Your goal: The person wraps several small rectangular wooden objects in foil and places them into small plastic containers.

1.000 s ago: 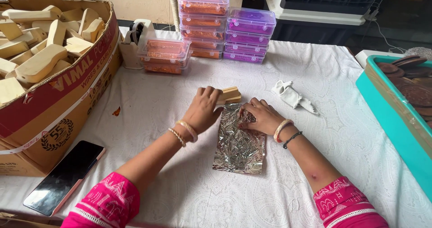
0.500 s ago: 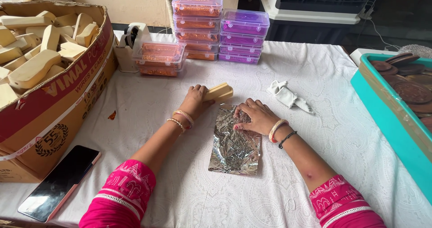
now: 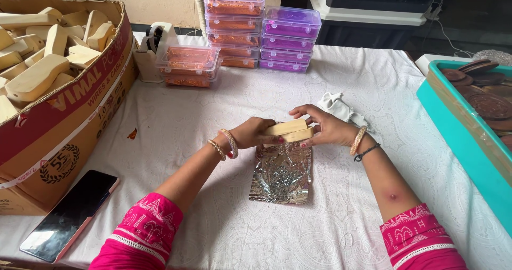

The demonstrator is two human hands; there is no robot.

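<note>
A pale wooden block (image 3: 288, 131) is held at the far edge of a crinkled silver foil sheet (image 3: 280, 175) that lies flat on the white tablecloth (image 3: 224, 227). My left hand (image 3: 255, 133) grips the block's left end. My right hand (image 3: 324, 126) closes over its right end, fingers on top. Both wrists carry bangles.
A big cardboard box (image 3: 74, 99) of wooden pieces stands at the left, a black phone (image 3: 69, 214) in front of it. Stacked orange and purple plastic boxes (image 3: 261, 27) and a tape dispenser (image 3: 152, 49) sit at the back. A teal tray (image 3: 458, 115) of brown discs is at right; a crumpled white cloth (image 3: 336, 106) lies nearby.
The wooden block lay just beyond the foil with my left hand on it; both hands have now brought it to the foil's far edge. The right hand left the foil.
</note>
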